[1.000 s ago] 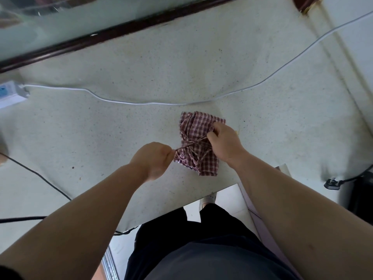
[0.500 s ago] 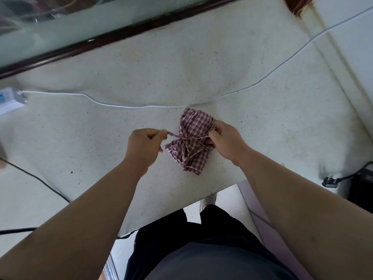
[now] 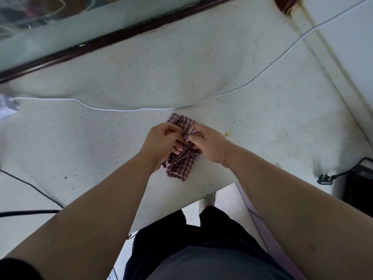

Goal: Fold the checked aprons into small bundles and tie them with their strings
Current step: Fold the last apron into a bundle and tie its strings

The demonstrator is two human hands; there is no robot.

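Tagger: Grip first, head view. Left hand (image 3: 161,142) has its fingers curled tight, pinching the string (image 3: 188,131) over the middle of the apron bundle (image 3: 178,168). Right hand (image 3: 211,145) does the same, thumb and forefinger closed on that string from the other side.
Checker: Hands touching?
Tagger: Knuckles nearly meet above the bundle. Can't tell if they touch.
Checker: Where's the bundle?
Tagger: Lying on the surface (image 3: 201,63) near its front edge. Red-and-white checked, both ends sticking out past the hands. Knot hidden by fingers.
Checker: Anything else?
Tagger: White cable (image 3: 129,109) crosses the surface just beyond the bundle and runs to a white power strip (image 3: 8,106) at the left edge. Black cable (image 3: 30,185) at left. Black plug (image 3: 325,178) at right, well apart. Dark-framed glass panel (image 3: 60,27) along the far side. Below the surface edge there are dark trousers (image 3: 201,249) and one pale shoe (image 3: 207,199).
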